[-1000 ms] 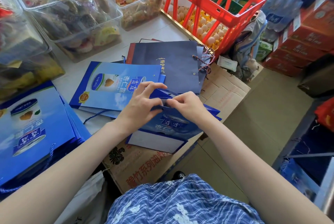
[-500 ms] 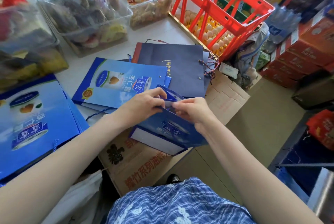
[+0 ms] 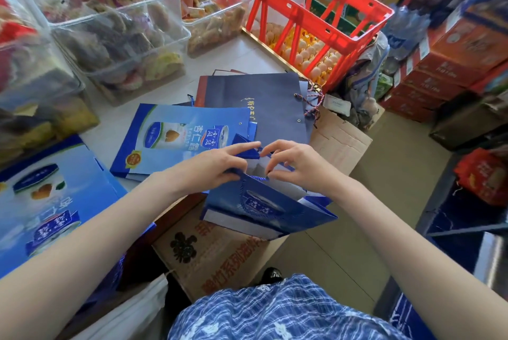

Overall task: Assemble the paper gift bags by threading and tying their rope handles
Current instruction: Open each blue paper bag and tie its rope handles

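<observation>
A blue paper gift bag (image 3: 264,205) stands open-mouthed over a cardboard box, its top towards me. My left hand (image 3: 217,164) grips the bag's near top edge, with thumb and fingers curled round the paper. My right hand (image 3: 297,164) pinches the blue rope handle (image 3: 259,178) at the bag's rim, where a short loop of rope shows between the two hands. The rope's far end is hidden inside the bag.
Flat blue bags (image 3: 181,139) and a dark navy bag (image 3: 264,103) with a twisted rope lie on the white table. More blue bags (image 3: 46,196) are stacked at left. Clear snack tubs (image 3: 118,37), a red crate (image 3: 308,12) and a cardboard box (image 3: 217,254) surround the spot.
The bag's mouth has been pulled open wider and tipped towards me. Both hands have shifted from the folded top flap to the near rim, and the rope loop now shows.
</observation>
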### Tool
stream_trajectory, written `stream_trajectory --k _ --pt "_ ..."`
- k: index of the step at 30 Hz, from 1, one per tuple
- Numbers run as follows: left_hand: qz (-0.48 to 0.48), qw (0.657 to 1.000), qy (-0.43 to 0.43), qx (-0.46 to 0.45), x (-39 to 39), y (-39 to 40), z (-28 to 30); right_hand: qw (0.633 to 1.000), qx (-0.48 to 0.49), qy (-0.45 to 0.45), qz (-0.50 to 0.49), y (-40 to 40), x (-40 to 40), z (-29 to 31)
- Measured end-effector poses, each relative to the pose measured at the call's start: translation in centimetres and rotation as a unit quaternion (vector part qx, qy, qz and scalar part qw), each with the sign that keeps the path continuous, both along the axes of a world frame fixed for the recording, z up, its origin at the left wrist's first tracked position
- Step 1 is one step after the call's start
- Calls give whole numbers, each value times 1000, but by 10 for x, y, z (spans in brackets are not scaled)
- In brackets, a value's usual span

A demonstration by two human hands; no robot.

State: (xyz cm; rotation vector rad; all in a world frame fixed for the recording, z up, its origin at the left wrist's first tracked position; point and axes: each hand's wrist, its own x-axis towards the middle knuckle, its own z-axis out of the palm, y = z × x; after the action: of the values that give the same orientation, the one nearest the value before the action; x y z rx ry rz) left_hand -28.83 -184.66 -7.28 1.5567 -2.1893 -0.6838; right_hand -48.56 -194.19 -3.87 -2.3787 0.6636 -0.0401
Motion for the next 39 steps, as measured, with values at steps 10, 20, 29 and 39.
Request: stream_trajectory --k 10,20,29,39 --pt "309 940 17 -144 -12 7 -32 981 55 4 -188 7 -6 -25" --pt "487 794 335 145 -37 28 -38 976 138 -29 -165 18 1 -26" --pt "480 738 409 238 -32 11 -24 979 97 -70 -168 11 -12 -21" --pt "359 768 464 258 -52 26 1 879 456 14 -139 7 -3 -35"
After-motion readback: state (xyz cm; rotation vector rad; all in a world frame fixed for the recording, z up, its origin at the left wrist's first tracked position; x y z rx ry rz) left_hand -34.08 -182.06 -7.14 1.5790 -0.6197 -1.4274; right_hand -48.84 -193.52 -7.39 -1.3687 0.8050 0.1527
